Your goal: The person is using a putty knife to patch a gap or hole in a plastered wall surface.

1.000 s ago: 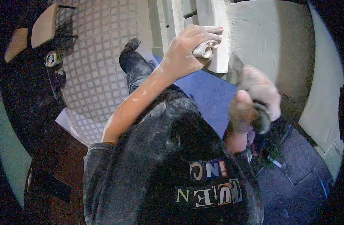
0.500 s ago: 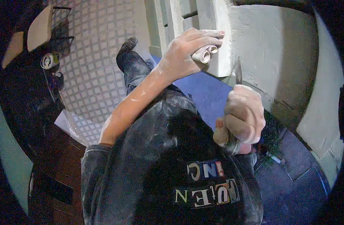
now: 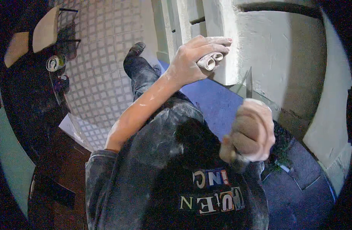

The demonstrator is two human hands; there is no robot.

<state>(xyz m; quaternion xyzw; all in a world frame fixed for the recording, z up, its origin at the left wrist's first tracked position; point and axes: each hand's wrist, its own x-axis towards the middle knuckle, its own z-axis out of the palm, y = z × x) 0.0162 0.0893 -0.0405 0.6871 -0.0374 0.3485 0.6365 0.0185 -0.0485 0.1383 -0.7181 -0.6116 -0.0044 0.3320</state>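
Note:
My left hand [image 3: 187, 63], dusted with white powder, is wrapped round a rolled-up pale sheet [image 3: 207, 63] whose two curled ends show below the fingers. Its outstretched fingertips touch the white plastered edge [image 3: 230, 46] of the wall. Nearer to me, my right hand [image 3: 252, 130] is closed in a fist and smeared by motion. From its far side a thin, pointed metal blade [image 3: 249, 83] sticks up, close to the corner's lower end but apart from it. The fist hides the tool's handle, so I cannot tell its exact kind.
Grey-white wall [image 3: 275, 50] with a dark recess rises on the right. Blue flooring [image 3: 210, 99] lies below the corner. On the left are a pale chair seat [image 3: 49, 30], an open can [image 3: 53, 63] and patterned tiles [image 3: 103, 57]. Dark green bits [image 3: 281, 153] lie at the lower right.
My right hand and the blade have shifted slightly toward me. The left hand stays on the plastered edge with the rolled sheet. The whole view has tilted a little.

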